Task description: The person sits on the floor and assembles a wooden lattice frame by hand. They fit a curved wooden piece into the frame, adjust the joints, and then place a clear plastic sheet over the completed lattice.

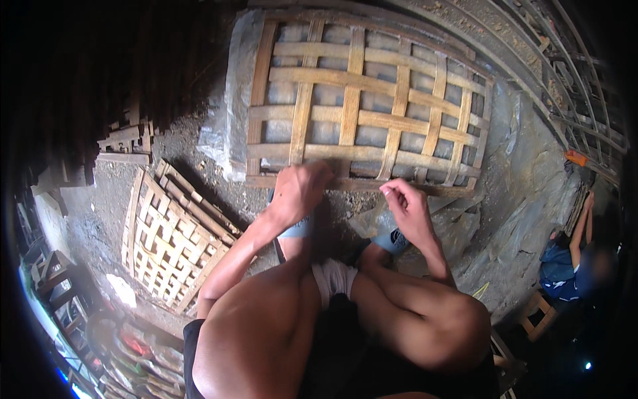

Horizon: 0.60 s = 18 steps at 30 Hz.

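In front of me lies a large lattice panel of flat wooden strips woven over and under inside a wooden frame. My left hand is curled closed at the panel's near edge, left of its middle; its fingertips are partly hidden. Farther right along the same edge, my right hand holds thumb and fingers pressed together, close to the frame. Whatever either hand grips is too small or hidden to name. Both forearms reach forward around my bent knees.
Several stacked lattice panels lie tilted on the floor to my left. Clear plastic sheeting shows under the large panel. Long wooden strips run along the far right. Another person in dark blue is at the right, near an orange object.
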Each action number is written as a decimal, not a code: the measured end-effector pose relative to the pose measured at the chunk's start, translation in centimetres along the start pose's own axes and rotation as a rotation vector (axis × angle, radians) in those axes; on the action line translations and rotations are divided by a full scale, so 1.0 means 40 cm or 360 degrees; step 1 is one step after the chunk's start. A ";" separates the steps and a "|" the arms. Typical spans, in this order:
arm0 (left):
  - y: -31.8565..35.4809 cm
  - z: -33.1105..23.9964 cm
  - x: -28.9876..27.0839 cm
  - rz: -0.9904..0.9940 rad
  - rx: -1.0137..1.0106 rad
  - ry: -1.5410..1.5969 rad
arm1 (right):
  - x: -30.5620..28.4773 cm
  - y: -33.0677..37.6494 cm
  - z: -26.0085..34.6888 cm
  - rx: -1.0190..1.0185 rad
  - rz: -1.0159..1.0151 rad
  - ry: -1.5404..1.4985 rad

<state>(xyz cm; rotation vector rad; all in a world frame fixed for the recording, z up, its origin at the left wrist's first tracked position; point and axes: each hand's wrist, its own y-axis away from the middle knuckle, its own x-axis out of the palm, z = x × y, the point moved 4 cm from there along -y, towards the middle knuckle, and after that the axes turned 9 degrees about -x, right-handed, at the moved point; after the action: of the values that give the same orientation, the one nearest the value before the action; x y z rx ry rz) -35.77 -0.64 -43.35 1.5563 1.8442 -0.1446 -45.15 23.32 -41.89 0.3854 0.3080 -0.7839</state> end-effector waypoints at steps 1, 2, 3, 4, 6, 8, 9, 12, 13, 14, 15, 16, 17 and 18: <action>-0.002 -0.001 0.000 0.0028 0.0045 0.0001 | -0.006 -0.001 0.001 0.0081 0.0068 0.0039; 0.015 -0.006 -0.010 0.0044 0.0050 -0.0013 | 0.005 -0.005 0.010 0.0086 0.0101 0.0020; 0.036 -0.013 -0.021 0.0134 0.0003 -0.0121 | 0.012 -0.008 0.010 0.0064 0.0125 0.0006; 0.041 -0.036 -0.014 0.0245 0.0080 -0.0124 | 0.003 0.000 0.013 0.0076 0.0103 0.0019; 0.063 -0.078 0.015 0.0475 0.0209 -0.0145 | -0.016 0.008 0.002 0.0009 -0.0021 0.0002; 0.102 -0.012 0.119 0.0742 0.0454 -0.0067 | -0.024 0.016 -0.010 -0.0011 -0.0061 -0.0005; 0.133 0.028 0.175 0.0872 0.0564 -0.0138 | -0.024 0.022 -0.022 0.0002 -0.0093 0.0001; 0.162 0.046 0.229 0.1564 0.0198 -0.0267 | -0.037 -0.002 -0.028 -0.0009 -0.0183 0.0121; 0.180 0.035 0.201 0.1413 0.0220 -0.0248 | -0.027 0.000 -0.040 -0.0016 -0.0199 0.0179; 0.186 0.033 0.185 0.1252 0.0284 -0.0213 | -0.033 -0.001 -0.042 -0.0028 -0.0227 0.0285; 0.160 0.029 0.180 0.1067 0.0304 -0.0093 | -0.058 0.007 -0.044 0.0035 -0.0303 0.0319; 0.140 0.025 0.171 0.0878 0.0310 0.0032 | -0.073 0.016 -0.052 0.0071 -0.0347 0.0355; 0.125 0.028 0.164 0.0728 0.0321 0.0035 | -0.084 0.025 -0.060 0.0114 -0.0375 0.0392; 0.097 0.008 0.144 0.0594 0.0348 -0.0002 | -0.083 0.033 -0.063 0.0079 -0.0379 0.0403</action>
<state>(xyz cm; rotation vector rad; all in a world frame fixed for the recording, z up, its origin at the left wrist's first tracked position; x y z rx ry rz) -32.29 4.95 -45.53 2.0220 1.5438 -0.1782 -46.71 27.36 -42.48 0.5017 0.5798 -0.9786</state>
